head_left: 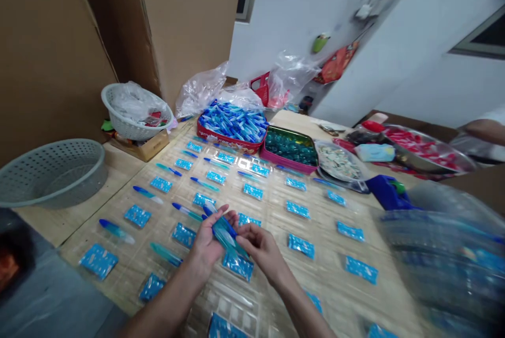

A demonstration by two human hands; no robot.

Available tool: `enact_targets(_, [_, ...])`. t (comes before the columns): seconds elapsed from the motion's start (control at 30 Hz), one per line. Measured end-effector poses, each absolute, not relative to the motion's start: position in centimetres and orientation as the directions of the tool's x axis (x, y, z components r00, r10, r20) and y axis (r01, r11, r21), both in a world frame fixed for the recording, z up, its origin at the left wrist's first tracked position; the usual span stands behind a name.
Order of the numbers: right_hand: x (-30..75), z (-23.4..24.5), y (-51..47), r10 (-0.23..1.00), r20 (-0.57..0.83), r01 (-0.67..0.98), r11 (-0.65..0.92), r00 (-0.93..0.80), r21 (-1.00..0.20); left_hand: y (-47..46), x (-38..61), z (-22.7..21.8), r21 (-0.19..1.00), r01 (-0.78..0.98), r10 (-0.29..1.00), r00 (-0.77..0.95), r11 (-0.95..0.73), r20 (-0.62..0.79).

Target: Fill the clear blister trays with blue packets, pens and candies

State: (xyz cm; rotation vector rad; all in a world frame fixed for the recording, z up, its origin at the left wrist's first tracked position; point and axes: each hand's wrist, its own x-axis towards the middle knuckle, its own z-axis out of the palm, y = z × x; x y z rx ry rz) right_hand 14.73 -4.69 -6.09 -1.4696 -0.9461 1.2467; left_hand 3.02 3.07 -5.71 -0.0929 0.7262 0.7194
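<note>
Blue-and-teal plastic tube (224,235) lies gripped in the closed left hand (205,246), with the right hand (262,248) pinching it too, above blue sachets (302,246) and matching tubes (116,231), apparently paired in rows for easy reach.

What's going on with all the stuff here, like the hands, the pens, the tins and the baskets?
left hand: gripping a clear plastic sleeve
right hand: holding the same sleeve
blue pen: partly inside the sleeve
red tin: heaped with blue pens
pink tin: full of teal pieces
white basket: holding a plastic bag
gray basket: upright on the table
blue packets: lying flat in rows
</note>
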Motion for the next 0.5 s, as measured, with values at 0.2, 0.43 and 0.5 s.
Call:
enact_targets(0.2, [14.8, -7.1, -4.2, 0.941, -0.183, 0.000, -0.191, 0.285, -0.982, 2.2, 3.3, -6.6, 0.126, -0.629, 0.548, 0.539, 0.767, -0.640])
enact_targets(0.43, [22.2, -7.4, -2.2, 0.913, 0.016, 0.281, -0.109, 0.409, -0.953, 2.2, 2.5, -6.9, 0.115, -0.620, 0.536, 0.553, 0.776, -0.638])
enact_targets(0.5, [24.4, -8.1, -1.3, 0.908, 0.098, 0.456, -0.109, 0.407, -0.883, 2.2, 2.5, -6.9, 0.104, -0.623, 0.525, 0.545, 0.776, -0.654])
